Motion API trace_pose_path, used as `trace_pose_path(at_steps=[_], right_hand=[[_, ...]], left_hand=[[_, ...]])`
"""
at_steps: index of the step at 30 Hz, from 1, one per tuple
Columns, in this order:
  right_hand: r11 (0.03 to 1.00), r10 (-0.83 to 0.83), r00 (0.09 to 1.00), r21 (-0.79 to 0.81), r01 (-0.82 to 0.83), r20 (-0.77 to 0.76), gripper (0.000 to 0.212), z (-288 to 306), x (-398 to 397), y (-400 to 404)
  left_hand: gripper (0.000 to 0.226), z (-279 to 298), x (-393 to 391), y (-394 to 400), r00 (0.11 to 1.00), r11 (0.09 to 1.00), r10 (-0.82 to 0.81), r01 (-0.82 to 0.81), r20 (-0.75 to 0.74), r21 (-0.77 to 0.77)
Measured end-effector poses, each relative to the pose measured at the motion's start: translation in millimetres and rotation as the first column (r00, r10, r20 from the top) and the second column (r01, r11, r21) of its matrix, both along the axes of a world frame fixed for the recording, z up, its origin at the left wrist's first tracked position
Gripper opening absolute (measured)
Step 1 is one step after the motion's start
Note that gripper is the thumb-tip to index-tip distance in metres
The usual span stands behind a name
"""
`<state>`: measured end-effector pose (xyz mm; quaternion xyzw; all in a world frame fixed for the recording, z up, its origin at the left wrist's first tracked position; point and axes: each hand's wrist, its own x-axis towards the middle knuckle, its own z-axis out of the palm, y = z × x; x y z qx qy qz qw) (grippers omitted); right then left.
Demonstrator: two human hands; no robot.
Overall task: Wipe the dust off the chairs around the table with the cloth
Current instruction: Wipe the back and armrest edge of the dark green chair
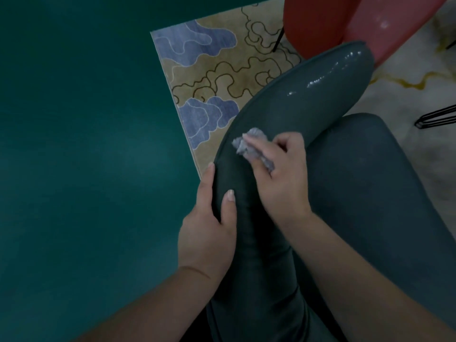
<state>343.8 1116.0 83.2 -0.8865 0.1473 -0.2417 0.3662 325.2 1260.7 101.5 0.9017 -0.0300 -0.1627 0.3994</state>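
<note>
A dark teal chair (308,102) fills the right half of the view, its curved glossy backrest running from the bottom centre up to the right. My left hand (209,230) grips the backrest's left edge, thumb on the top and fingers down the outer side. My right hand (278,169) holds a small crumpled grey cloth (249,148) and presses it on the top of the backrest. The chair's seat (370,181) lies to the right of my right arm.
A dark green table top (81,144) covers the left half. Beyond it lies a beige rug (222,67) with blue cloud shapes. A red chair (328,23) stands at the top right. Black wire chair legs (436,118) stand on the marble floor at the right edge.
</note>
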Motion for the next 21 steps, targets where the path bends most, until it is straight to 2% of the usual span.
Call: trace_pose_path(at_steps=[2,4,7,11,15,18,21], right_hand=[[0.999,0.034,0.999,-0.023,-0.034,0.009,0.029,-1,-2,-6],[0.998,-0.014,1.0,-0.057,0.014,0.009,0.028,-5,9,-19],[0.982,-0.167,0.986,0.088,0.165,0.012,0.029,-10,23,-30],[0.953,-0.256,0.965,0.182,0.242,0.059,0.029,-16,24,-30],[0.823,-0.416,0.909,0.439,0.361,0.031,0.031,-18,24,-36],[0.763,-0.455,0.89,0.501,0.408,-0.031,0.028,-19,26,-51],[0.759,-0.478,0.878,0.489,0.429,-0.027,0.027,-10,43,-78]], left_hand=[[0.059,1,2,-1,0.999,1.0,0.016,-0.016,-0.034,0.005],[0.056,1,13,-2,0.997,1.0,0.003,-0.001,-0.074,0.02],[0.053,-1,54,-20,0.991,0.991,-0.125,0.127,-0.049,0.041],[0.052,-4,116,-69,0.957,0.946,-0.288,0.28,0.026,0.164],[0.052,-7,154,-111,0.911,0.897,-0.403,0.375,0.082,0.235],[0.055,-13,157,-114,0.892,0.881,-0.428,0.376,0.146,0.286],[0.071,-17,157,-108,0.876,0.867,-0.464,0.418,0.135,0.27]])
